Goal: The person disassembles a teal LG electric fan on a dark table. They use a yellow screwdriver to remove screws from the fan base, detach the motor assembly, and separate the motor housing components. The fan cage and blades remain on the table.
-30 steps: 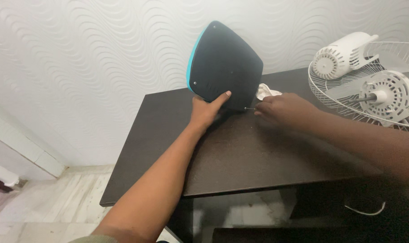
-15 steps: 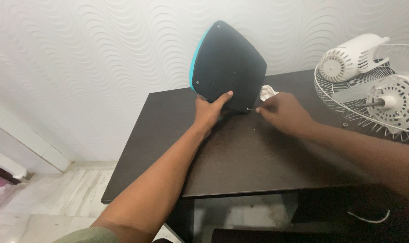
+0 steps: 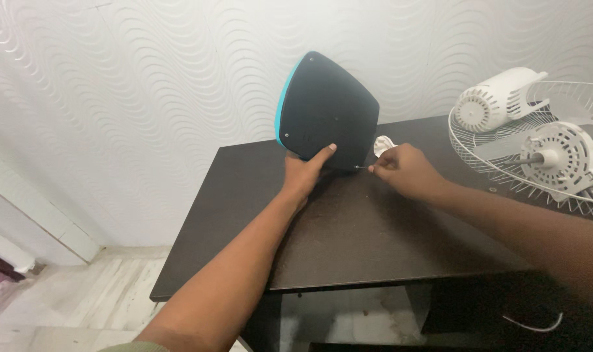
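It looked like a room in a home, used as a small repair corner. The dark wooden table (image 3: pixel 348 228) stood against a white wall (image 3: pixel 146 78) with a wavy raised pattern. At the right end of the table lay a taken-apart fan: a white wire guard (image 3: pixel 498 153) and white motor parts (image 3: pixel 495 101). Left of the table and lower down was a pale tiled floor (image 3: pixel 68 306).

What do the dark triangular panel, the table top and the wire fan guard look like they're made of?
The dark triangular panel looks like matte moulded plastic with a teal rim: smooth, dull, with small screw heads. The table top appears to be dark brown laminate or veneered board, showing faint sheen and a thin square edge. The wire fan guard looks like white-coated metal wire, thin and evenly spaced.
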